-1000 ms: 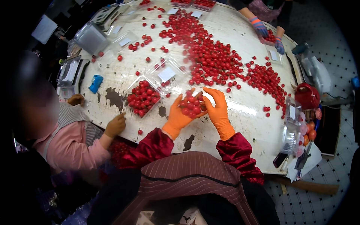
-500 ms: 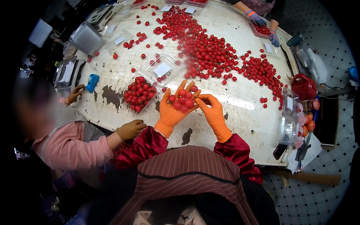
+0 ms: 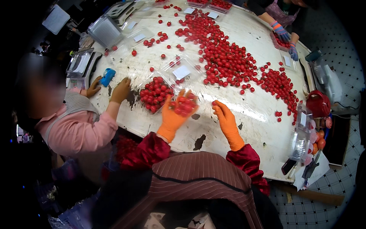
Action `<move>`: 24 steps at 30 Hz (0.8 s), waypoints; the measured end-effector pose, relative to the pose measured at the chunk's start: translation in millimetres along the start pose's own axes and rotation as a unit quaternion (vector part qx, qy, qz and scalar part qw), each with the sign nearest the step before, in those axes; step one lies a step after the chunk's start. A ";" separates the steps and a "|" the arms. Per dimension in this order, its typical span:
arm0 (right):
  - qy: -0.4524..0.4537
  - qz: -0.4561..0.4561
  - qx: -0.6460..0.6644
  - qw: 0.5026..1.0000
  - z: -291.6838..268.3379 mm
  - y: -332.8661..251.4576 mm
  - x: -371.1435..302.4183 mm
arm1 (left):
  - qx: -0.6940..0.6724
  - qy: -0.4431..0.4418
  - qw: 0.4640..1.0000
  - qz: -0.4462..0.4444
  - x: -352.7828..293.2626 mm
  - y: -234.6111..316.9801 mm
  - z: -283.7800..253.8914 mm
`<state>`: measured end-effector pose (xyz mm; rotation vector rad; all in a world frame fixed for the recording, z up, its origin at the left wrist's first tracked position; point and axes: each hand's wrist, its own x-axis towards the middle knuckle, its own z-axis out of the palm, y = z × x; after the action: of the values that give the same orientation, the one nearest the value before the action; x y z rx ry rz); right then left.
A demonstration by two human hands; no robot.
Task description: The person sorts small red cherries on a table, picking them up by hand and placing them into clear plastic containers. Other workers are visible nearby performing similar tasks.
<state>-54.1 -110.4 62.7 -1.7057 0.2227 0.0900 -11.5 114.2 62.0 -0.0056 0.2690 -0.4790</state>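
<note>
My left hand [image 3: 172,118], in an orange glove, cradles several cherry tomatoes [image 3: 185,105] in its palm, slightly smeared by motion. It is right beside a clear plastic box [image 3: 170,83] heaped with cherry tomatoes [image 3: 155,93]; the box's open lid bears a white label [image 3: 181,72]. To the right, my right hand [image 3: 226,120], also gloved in orange, is over the table with thumb and fingers pinched together. A single small cherry tomato [image 3: 214,103] shows at its fingertips. Beyond both hands spreads a long pile of loose cherry tomatoes [image 3: 228,59].
At the left, a person in a pink sleeve [image 3: 82,133] sits near a blue tape dispenser [image 3: 108,76] and a scale [image 3: 84,66]. Stacked clear boxes [image 3: 105,31] stand behind. Another person's striped glove [image 3: 280,30] is at a far-right box. A red container [image 3: 318,104] and phone [image 3: 288,166] are along the right edge.
My left hand has turned toward the filled box with its tomatoes. My right hand has drawn away from it, a tomato at its fingertips. The neighbour's near hand has moved up onto the table.
</note>
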 end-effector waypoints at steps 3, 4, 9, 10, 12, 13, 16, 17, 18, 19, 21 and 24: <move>-0.026 0.022 0.014 0.999 -9.3 7.1 1.4 | 0.047 -0.039 0.992 0.110 -11.1 69.1 6.3; -0.037 0.039 0.022 0.998 -11.3 5.2 0.8 | 0.142 -0.102 0.977 0.123 -14.3 97.5 3.9; -0.065 0.051 0.001 0.997 -8.3 25.5 3.1 | 0.757 0.064 0.575 0.304 7.0 157.2 -6.9; -0.072 0.050 -0.009 0.996 -6.6 27.8 3.4 | 0.822 0.072 0.497 0.266 11.5 152.7 -8.7; -0.074 0.035 -0.041 0.996 -5.0 18.3 2.7 | 0.916 0.035 0.277 0.287 16.9 148.5 -13.0; -0.077 0.023 -0.062 0.995 -8.0 11.2 1.2 | 0.936 0.046 0.202 0.284 13.1 145.6 -15.6; -0.049 0.048 -0.066 0.995 -23.9 17.5 0.4 | 0.937 0.110 0.155 0.293 17.7 135.2 9.8; -0.044 0.061 -0.058 0.995 -29.2 24.1 2.9 | 0.927 0.101 0.184 0.311 15.9 131.0 16.6; -0.024 0.047 -0.099 0.994 -32.6 34.5 6.4 | 0.916 0.093 0.210 0.329 15.4 126.0 21.1; -0.004 0.032 -0.141 0.990 -35.9 47.0 9.3 | 0.914 0.057 0.273 0.296 18.0 112.3 19.0; 0.016 -0.020 -0.233 0.972 -29.9 53.7 17.0 | 0.904 0.025 0.390 0.175 16.4 65.1 15.0; 0.003 -0.139 -0.374 0.917 -6.6 51.1 33.2 | 0.944 -0.075 0.266 0.178 12.1 1.5 -12.2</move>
<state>-32.3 -126.9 7.8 -2.4843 -0.0734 -0.0521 -3.6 110.7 47.0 2.4136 -0.6870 -0.0440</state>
